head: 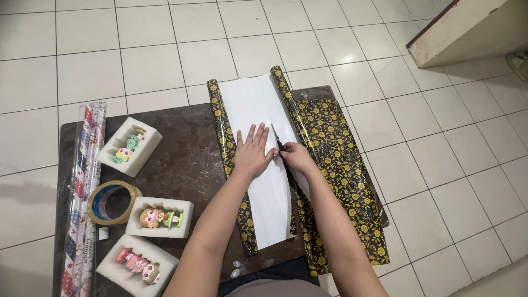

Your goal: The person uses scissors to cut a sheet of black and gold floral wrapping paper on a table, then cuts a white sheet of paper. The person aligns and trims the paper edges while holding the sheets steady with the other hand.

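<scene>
A sheet of black wrapping paper with gold flowers [335,159] lies on a dark low table [181,159], its white underside [250,104] facing up between two curled edges. My left hand [253,151] presses flat on the white side, fingers spread. My right hand [297,157] grips a pair of scissors [275,137] whose blades point away from me into the paper. A cut line runs from the near edge up to the blades.
Left on the table lie three white foam trays, each holding a small colourful figurine [129,146] [159,218] [138,264], a roll of tape [113,202], and a wrapped roll of patterned paper [82,198]. White tiled floor surrounds the table; a cream board [467,30] stands at top right.
</scene>
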